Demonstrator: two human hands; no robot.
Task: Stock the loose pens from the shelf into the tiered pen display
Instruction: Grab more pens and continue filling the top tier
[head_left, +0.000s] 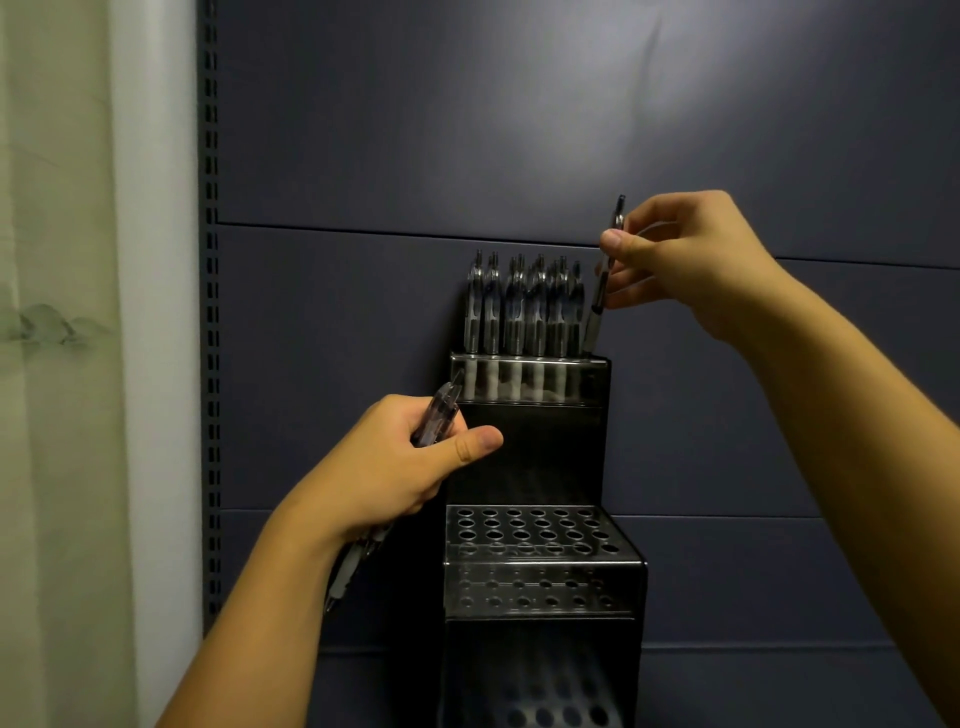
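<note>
The top tier of the display (530, 379) is nearly full; the right hand (680, 260) pinches a pen (602, 280) entering its three-o'clock end. The left hand (400, 467) grips a bundle of pens (436, 413). The lower tiers at six o'clock stand unfilled.

Black display (524, 457), hole-dotted tiers; clear-and-black pens (524, 306), whitish grips; dark blue-grey panels (519, 130); curtain (52, 312) perhaps pale green.

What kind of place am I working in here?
Probably a shop's stationery aisle: a dark panelled shelving back wall with a slotted upright, and a tiered pen display being stocked.
</note>
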